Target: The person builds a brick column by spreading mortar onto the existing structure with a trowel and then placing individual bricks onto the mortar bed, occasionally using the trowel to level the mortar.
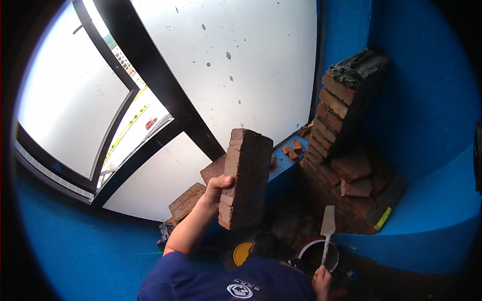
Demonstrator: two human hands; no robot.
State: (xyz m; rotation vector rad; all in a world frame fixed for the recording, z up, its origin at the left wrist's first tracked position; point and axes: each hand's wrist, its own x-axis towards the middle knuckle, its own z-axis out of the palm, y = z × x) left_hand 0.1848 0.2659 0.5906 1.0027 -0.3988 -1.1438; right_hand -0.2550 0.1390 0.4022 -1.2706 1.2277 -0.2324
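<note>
A reddish-brown brick is held up in front of me, gripped along its left edge by my left hand, with the thumb on its near face. My right hand, low in the view, is closed round the handle of a trowel. The trowel's pale, mortar-smeared blade points up and away from me, over the rim of a round bucket. To the right of the held brick rises a stack of laid bricks, topped with wet grey mortar.
Loose bricks lie on the sill by the window. Broken brick pieces sit on the blue ledge. More bricks and a yellow-green tool lie right of the stack. A yellow round lid or pail is near my feet.
</note>
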